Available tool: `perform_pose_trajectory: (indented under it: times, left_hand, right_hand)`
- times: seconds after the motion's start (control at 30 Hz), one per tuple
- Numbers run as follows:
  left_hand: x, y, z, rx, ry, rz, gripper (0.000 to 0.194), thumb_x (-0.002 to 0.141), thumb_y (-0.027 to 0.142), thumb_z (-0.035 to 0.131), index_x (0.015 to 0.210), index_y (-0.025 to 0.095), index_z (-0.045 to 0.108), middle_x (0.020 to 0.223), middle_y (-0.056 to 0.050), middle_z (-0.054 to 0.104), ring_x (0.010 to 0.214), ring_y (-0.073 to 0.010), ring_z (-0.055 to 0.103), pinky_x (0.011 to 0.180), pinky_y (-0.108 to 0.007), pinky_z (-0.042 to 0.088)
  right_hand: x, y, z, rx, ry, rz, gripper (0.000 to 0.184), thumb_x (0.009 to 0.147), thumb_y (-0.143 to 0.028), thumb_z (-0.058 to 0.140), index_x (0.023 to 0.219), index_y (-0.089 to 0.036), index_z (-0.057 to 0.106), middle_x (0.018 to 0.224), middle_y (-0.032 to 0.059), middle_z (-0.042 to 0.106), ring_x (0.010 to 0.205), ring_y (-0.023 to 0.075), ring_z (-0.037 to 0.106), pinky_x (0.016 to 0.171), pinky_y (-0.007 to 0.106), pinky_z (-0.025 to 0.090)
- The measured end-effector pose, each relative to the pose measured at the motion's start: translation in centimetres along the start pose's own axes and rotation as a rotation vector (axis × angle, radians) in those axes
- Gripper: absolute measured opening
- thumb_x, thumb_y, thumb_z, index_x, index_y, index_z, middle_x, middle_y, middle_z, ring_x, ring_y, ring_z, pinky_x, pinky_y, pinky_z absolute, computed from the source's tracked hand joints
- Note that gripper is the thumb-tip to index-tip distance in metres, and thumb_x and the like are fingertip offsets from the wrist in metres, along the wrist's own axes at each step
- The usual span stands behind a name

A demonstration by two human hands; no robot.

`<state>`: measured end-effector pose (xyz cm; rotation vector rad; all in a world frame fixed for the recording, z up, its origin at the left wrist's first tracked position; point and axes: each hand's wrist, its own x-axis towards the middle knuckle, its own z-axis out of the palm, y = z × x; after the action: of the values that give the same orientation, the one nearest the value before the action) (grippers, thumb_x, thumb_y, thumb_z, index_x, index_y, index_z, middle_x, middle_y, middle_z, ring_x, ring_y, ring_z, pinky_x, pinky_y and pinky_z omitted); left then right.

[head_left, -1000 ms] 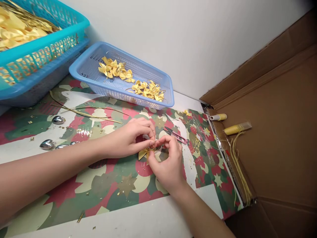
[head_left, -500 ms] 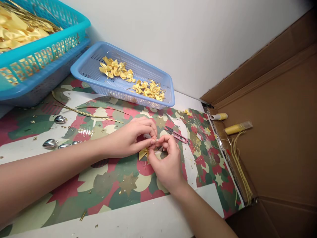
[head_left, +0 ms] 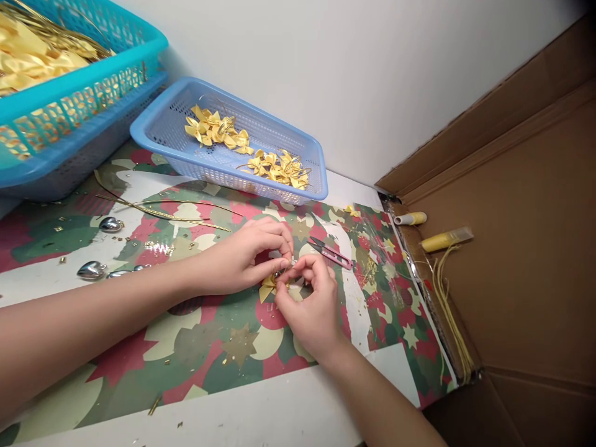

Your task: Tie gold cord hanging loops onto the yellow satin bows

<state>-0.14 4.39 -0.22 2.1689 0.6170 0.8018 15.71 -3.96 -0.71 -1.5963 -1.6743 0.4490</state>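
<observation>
The left hand [head_left: 261, 254] and right hand [head_left: 314, 313] meet low over the worktop [head_left: 195, 354], their thumbs and fingertips pinched on a yellow ribbon bow [head_left: 267, 289]; the fingers hide its upper part, and exactly where each grip holds it cannot be told. The bow sits mid-worktop, nearer the near edge than the far left corner. Just beyond the right hand lie pink-handled snips [head_left: 323, 246]. Silver hearts [head_left: 110, 224] lie toward the left edge, some partly behind the left forearm. Beyond that forearm, gold cords [head_left: 186, 220] cross one another. Gold clippings [head_left: 370, 271] scatter toward the right edge, where two yellow-ended tubes [head_left: 447, 239] rest against cardboard [head_left: 516, 186].

Along the far edge, a blue basket [head_left: 186, 162] holds two clusters of yellow bows [head_left: 214, 127]. At the far left corner, a teal basket [head_left: 139, 56], stacked on another blue one, holds yellow ribbon pieces and gold strands.
</observation>
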Motion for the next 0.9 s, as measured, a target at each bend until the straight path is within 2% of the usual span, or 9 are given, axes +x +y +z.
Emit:
perform_pose_trajectory:
  times: [0.13, 0.33, 0.53, 0.7, 0.9]
  left_hand:
    - [0.0, -0.1, -0.1, 0.01, -0.035, -0.015, 0.021, 0.094, 0.026, 0.05, 0.08, 0.02, 0.065, 0.092, -0.005, 0.066, 0.09, -0.0213, 0.057, 0.088, -0.036, 0.043]
    - [-0.1, -0.2, 0.0, -0.001, -0.037, -0.035, 0.022, 0.095, 0.03, 0.05, 0.082, 0.019, 0.065, 0.093, -0.005, 0.066, 0.09, -0.0209, 0.057, 0.084, -0.034, 0.044]
    - [0.0, 0.0, -0.2, -0.009, -0.046, -0.029, 0.022, 0.095, 0.029, 0.05, 0.08, 0.019, 0.064, 0.09, -0.005, 0.065, 0.087, -0.0198, 0.058, 0.082, -0.032, 0.044]
    - [0.1, 0.1, -0.3, -0.019, -0.058, -0.038, 0.022, 0.096, 0.029, 0.05, 0.082, 0.02, 0.064, 0.091, -0.004, 0.065, 0.086, -0.0194, 0.058, 0.081, -0.031, 0.044]
    - [0.1, 0.2, -0.3, -0.029, -0.046, -0.029, 0.022, 0.096, 0.029, 0.05, 0.081, 0.019, 0.063, 0.09, -0.005, 0.065, 0.087, -0.0197, 0.058, 0.08, -0.032, 0.046]
  right_hand:
    - [0.0, -0.2, -0.7, 0.084, -0.007, -0.012, 0.024, 0.071, -0.015, 0.058, 0.09, -0.026, 0.047, 0.076, -0.0026, 0.071, 0.08, 0.0221, 0.066, 0.087, 0.045, 0.043]
    - [0.2, -0.1, -1.3, 0.125, -0.02, 0.016, 0.018, 0.075, -0.018, 0.054, 0.09, -0.026, 0.048, 0.078, -0.001, 0.071, 0.079, 0.0223, 0.067, 0.081, 0.043, 0.047]
    - [0.4, 0.0, -1.2, 0.19, -0.06, 0.082, 0.022, 0.074, -0.019, 0.06, 0.09, -0.026, 0.047, 0.077, -0.0012, 0.072, 0.082, 0.0234, 0.069, 0.081, 0.043, 0.049]
    - [0.6, 0.0, -1.0, 0.212, -0.073, 0.097, 0.021, 0.074, -0.019, 0.062, 0.089, -0.026, 0.049, 0.075, -0.0026, 0.072, 0.086, 0.0232, 0.07, 0.079, 0.04, 0.048]
    - [0.5, 0.0, -0.3, 0.208, -0.067, 0.086, 0.018, 0.076, -0.019, 0.061, 0.087, -0.026, 0.049, 0.072, -0.0043, 0.071, 0.076, 0.0192, 0.069, 0.075, 0.034, 0.048]
